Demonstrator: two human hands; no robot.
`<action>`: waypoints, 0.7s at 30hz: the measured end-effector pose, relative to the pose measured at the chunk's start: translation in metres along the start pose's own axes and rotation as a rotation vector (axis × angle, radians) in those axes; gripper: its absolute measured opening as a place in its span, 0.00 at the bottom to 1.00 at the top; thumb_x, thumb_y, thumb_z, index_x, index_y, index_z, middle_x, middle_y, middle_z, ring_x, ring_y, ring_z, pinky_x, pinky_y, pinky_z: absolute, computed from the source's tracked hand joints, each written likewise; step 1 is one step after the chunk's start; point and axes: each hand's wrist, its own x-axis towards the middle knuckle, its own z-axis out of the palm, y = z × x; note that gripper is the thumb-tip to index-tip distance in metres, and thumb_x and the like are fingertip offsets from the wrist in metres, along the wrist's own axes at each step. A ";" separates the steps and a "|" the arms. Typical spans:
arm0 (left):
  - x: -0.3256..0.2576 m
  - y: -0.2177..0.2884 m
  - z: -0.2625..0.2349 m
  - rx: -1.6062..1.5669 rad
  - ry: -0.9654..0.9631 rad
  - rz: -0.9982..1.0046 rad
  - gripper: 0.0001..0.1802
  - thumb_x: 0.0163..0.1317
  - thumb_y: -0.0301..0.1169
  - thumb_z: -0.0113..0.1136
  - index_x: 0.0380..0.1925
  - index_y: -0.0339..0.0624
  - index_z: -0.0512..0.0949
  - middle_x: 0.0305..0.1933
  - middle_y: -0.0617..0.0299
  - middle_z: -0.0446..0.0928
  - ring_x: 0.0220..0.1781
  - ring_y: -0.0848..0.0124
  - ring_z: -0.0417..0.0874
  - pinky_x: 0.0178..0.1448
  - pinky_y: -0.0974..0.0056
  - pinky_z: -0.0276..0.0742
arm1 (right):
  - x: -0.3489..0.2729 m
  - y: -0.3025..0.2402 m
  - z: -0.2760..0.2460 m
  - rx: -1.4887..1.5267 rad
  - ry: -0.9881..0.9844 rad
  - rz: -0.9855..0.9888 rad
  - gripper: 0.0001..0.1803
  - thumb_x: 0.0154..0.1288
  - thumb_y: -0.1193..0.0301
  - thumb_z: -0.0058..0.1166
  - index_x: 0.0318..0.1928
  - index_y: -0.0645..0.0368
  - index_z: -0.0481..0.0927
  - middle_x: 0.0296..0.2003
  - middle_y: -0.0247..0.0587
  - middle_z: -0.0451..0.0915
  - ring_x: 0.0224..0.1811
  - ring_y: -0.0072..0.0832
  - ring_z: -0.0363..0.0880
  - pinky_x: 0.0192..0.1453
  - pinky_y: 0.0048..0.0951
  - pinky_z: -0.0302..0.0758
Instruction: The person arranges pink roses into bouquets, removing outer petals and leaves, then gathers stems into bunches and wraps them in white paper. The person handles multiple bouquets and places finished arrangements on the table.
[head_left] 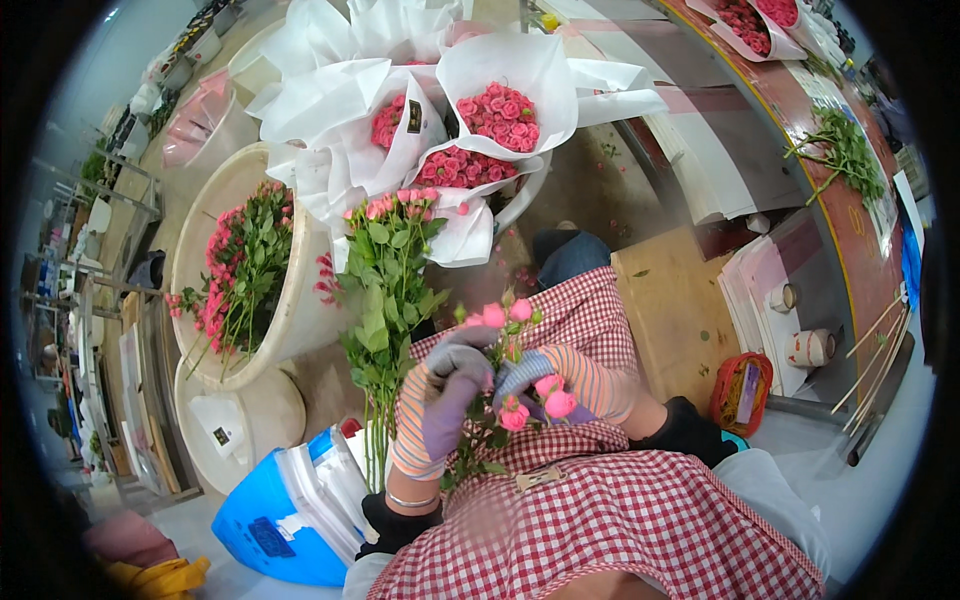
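Roses [225, 285] with pink blooms leaned inside a cream tub [318, 310] to your left, their stems reaching toward its near rim. Just below it sat another pale tub [275, 410], and closer to you was a blue and white package [275, 510]. Next came a leafy bunch [385, 290] of pink roses, its bare lower stems running down just beside your left wrist; beyond it, white paper wraps [507, 65] surrounded dense clusters of darker pink rose heads.

Your left hand [448, 385], gloved in grey and purple, had its fingers curled at the stems of a rose sprig [515, 413]; you could not tell whether they gripped it. That sprig was in front of your checked apron [580, 490], with blooms above and below your gloved right hand [525, 378], whose fingers were closed around it.

Farther right, a brown board [670, 305] lay beyond your right forearm, and a red basket [742, 392] stood near your right elbow. At the far right, green cuttings [843, 158] lay on a reddish table [845, 225].
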 end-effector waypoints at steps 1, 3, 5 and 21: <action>0.001 0.000 -0.002 -0.059 0.072 0.003 0.06 0.55 0.26 0.51 0.24 0.36 0.75 0.49 0.52 0.73 0.48 0.69 0.74 0.55 0.66 0.65 | 0.002 -0.003 -0.003 -0.086 -0.073 -0.038 0.15 0.59 0.73 0.50 0.46 0.64 0.77 0.37 0.39 0.79 0.38 0.24 0.76 0.44 0.25 0.73; 0.003 0.000 -0.009 -0.165 0.225 0.059 0.07 0.59 0.28 0.50 0.27 0.37 0.75 0.49 0.51 0.73 0.47 0.69 0.74 0.54 0.66 0.68 | 0.000 -0.005 -0.002 0.022 -0.135 -0.021 0.16 0.61 0.65 0.53 0.45 0.64 0.77 0.38 0.40 0.80 0.40 0.27 0.77 0.48 0.30 0.72; 0.003 0.004 -0.021 -0.231 0.358 0.085 0.08 0.62 0.29 0.49 0.34 0.37 0.75 0.51 0.52 0.73 0.49 0.68 0.75 0.54 0.64 0.70 | -0.006 -0.009 -0.004 0.183 -0.085 0.059 0.21 0.61 0.58 0.54 0.45 0.64 0.77 0.38 0.40 0.79 0.41 0.27 0.76 0.49 0.30 0.72; -0.016 -0.054 -0.011 -0.078 -0.182 -0.299 0.23 0.69 0.35 0.41 0.61 0.35 0.64 0.61 0.59 0.68 0.61 0.71 0.68 0.66 0.67 0.60 | -0.014 0.000 -0.025 0.160 0.004 -0.047 0.28 0.62 0.46 0.50 0.43 0.62 0.78 0.35 0.28 0.76 0.39 0.20 0.71 0.46 0.26 0.70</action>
